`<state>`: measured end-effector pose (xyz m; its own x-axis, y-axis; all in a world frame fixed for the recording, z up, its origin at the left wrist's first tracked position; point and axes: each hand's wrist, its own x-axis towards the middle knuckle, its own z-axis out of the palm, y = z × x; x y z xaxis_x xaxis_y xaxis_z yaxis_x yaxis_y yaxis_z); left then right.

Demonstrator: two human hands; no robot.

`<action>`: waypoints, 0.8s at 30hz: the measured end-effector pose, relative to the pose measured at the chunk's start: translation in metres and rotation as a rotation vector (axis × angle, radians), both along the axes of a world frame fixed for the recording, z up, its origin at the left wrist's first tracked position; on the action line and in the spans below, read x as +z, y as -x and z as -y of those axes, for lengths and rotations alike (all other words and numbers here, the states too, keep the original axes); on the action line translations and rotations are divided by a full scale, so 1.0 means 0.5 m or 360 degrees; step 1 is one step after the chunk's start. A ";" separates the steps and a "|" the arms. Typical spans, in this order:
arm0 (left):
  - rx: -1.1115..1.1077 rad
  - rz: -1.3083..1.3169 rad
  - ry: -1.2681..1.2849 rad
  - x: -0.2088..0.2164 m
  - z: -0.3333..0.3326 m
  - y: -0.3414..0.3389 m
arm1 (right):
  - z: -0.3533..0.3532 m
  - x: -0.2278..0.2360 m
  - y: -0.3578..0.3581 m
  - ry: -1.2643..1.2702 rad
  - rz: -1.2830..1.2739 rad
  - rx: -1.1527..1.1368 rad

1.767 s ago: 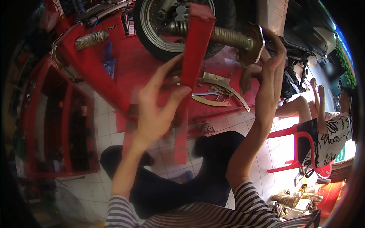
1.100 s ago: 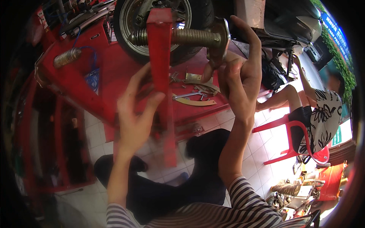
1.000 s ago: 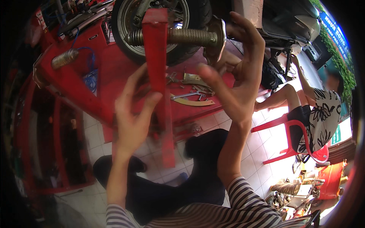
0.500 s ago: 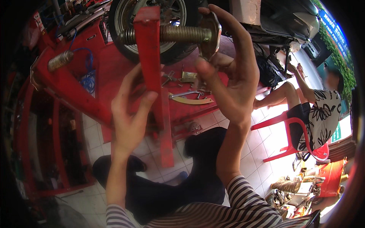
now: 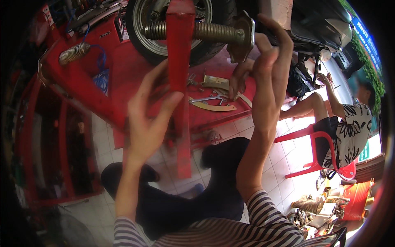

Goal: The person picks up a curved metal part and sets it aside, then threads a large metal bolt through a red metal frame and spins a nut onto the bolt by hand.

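Observation:
A red metal bar [image 5: 180, 49] stands upright in front of me, with a thick threaded bolt [image 5: 214, 33] running crosswise through its upper end. My left hand [image 5: 146, 123] holds the bar's middle, thumb on the near side and fingers partly hidden behind. At the bolt's right end sits a flat, lobed metal plate [image 5: 243, 37] like a turning handle. My right hand [image 5: 267, 78] is just right of this plate, fingers apart and curved; light contact is hard to judge. Darker fingers show below the plate, over loose parts; I cannot tell whose they are.
Behind the bar stands a wheel with a tyre [image 5: 197, 59] on a red bench [image 5: 135, 90]. A wrench [image 5: 205, 99] and curved strip [image 5: 214, 108] lie there. Left is another red arm with a threaded bolt [image 5: 74, 54]. A person [image 5: 349, 119] sits right on a red chair [image 5: 317, 144].
My right hand has turned and drawn right, its thumb leaving the plate's near side. The plate has rotated. Bar and bolt appear shifted right and up in view; my left hand stays on the bar.

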<state>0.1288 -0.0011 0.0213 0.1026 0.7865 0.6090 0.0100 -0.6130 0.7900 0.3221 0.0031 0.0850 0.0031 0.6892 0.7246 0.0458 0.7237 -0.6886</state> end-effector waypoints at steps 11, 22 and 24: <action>0.0086 0.0042 -0.0278 0.033 0.013 -0.006 | 0.002 -0.008 0.036 -0.0132 -0.0057 -0.0145; 0.0535 -0.0415 -0.0682 0.011 0.028 -0.004 | 0.021 -0.008 0.034 -0.0241 0.0037 -0.0263; 0.0597 -0.0446 -0.0751 0.014 0.025 -0.002 | 0.040 0.013 0.051 -0.0061 -0.0078 -0.0248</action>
<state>0.1298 -0.0138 0.0281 0.0782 0.4554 0.8868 0.4560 -0.8074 0.3744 0.2964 -0.0167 0.0914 0.1438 0.6495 0.7466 0.1264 0.7362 -0.6648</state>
